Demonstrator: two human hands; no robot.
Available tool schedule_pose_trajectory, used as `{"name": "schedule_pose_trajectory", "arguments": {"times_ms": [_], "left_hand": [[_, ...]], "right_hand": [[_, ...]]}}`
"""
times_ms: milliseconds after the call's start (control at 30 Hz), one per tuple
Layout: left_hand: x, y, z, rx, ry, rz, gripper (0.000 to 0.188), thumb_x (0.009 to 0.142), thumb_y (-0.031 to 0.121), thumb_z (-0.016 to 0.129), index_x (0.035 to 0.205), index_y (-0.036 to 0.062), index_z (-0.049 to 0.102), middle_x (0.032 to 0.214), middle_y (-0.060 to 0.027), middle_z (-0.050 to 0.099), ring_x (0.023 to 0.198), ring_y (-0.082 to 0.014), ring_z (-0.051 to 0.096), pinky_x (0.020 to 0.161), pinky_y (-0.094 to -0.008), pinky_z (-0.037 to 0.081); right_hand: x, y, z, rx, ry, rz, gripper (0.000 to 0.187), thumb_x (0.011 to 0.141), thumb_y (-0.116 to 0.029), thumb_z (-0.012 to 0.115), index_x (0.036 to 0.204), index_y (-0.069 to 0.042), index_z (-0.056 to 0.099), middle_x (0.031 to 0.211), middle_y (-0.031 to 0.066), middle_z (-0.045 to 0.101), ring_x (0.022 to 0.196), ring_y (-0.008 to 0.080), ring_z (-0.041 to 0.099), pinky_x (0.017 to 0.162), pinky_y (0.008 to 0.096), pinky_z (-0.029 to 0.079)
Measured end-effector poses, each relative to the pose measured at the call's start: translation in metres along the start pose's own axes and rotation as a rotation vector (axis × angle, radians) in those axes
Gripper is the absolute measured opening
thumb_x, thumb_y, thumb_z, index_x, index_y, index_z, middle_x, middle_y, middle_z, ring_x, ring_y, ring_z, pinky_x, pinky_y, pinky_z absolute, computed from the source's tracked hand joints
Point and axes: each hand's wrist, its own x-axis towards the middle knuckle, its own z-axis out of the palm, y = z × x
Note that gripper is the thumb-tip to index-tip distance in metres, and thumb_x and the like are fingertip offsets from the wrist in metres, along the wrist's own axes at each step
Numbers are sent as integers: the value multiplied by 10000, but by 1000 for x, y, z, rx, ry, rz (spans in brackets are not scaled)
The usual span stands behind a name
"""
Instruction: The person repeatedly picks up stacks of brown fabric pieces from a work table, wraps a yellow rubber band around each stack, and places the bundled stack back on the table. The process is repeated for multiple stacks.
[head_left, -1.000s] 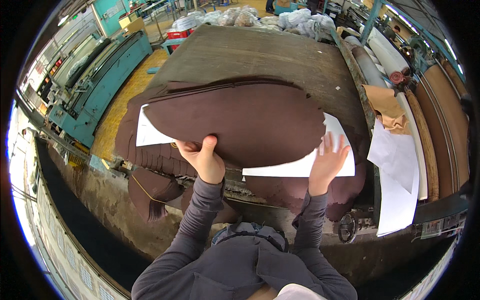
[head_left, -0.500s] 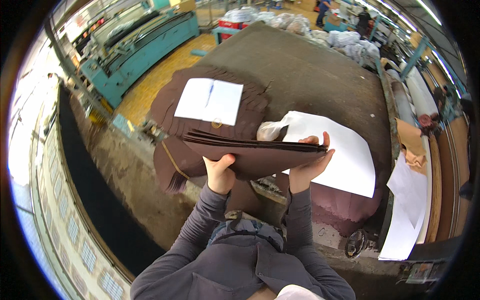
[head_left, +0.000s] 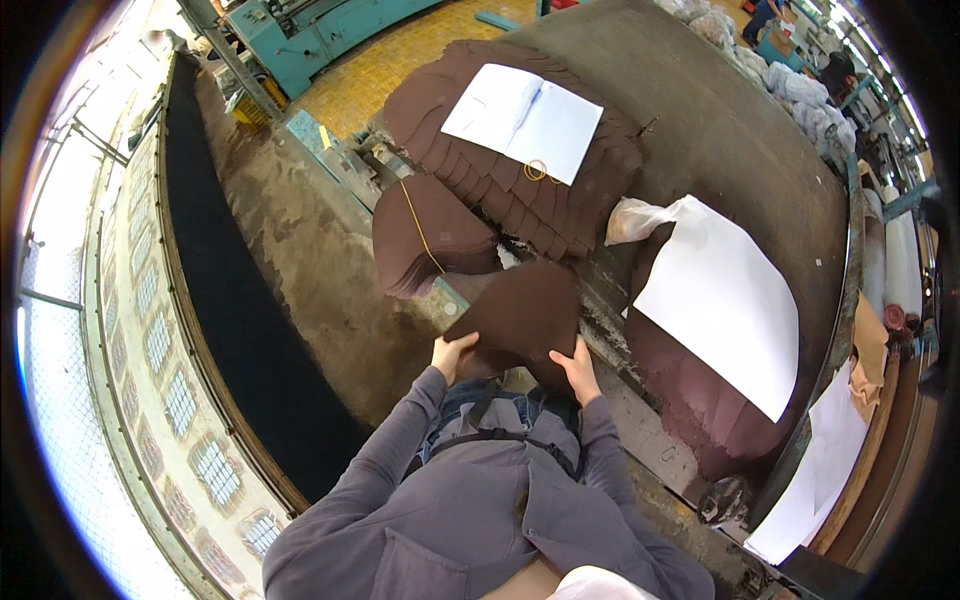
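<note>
A stack of dark brown cut sheet pieces (head_left: 522, 312) is held in front of my body, its broad face turned up. My left hand (head_left: 456, 355) grips its left edge, thumb on top, and my right hand (head_left: 576, 370) grips the right edge. Just beyond my left hand lies a bundle of similar brown pieces (head_left: 400, 235) with a yellow band (head_left: 417, 228) around it. Farther off, many brown pieces (head_left: 535, 215) lie in overlapping rows, with an open white notebook (head_left: 525, 115) on them. Loose yellow bands (head_left: 537, 171) rest at the notebook's near edge.
A large white sheet (head_left: 722, 300) covers more brown pieces (head_left: 700, 400) to the right, beside a crumpled clear plastic bag (head_left: 636, 220). A handwheel (head_left: 724, 500) sits at the table's near right corner. A teal machine (head_left: 310, 40) stands at far left.
The brown stack has come down and nearer my body, tilting from edge-on to face up. My hands have moved closer together. The view has shifted, bringing the banded bundle closer to the middle.
</note>
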Motion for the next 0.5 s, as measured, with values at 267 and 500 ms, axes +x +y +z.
{"name": "schedule_pose_trajectory", "arguments": {"times_ms": [267, 500], "left_hand": [[-4, -12, -4, -110, 60, -32, 362, 812, 239, 723, 1109, 62, 616, 903, -56, 667, 756, -164, 655, 685, -279, 500], [32, -51, -41, 679, -217, 78, 479, 768, 390, 743, 993, -18, 634, 807, -74, 661, 649, -171, 608, 628, -304, 509]], "right_hand": [[20, -16, -9, -177, 31, -51, 623, 744, -118, 699, 1290, 42, 446, 1245, 200, 565, 1135, 274, 555, 931, 349, 424], [17, -18, -33, -944, 71, -9, 645, 748, -267, 726, 1268, 20, 475, 1275, 264, 503, 1197, 351, 487, 980, 391, 388]]}}
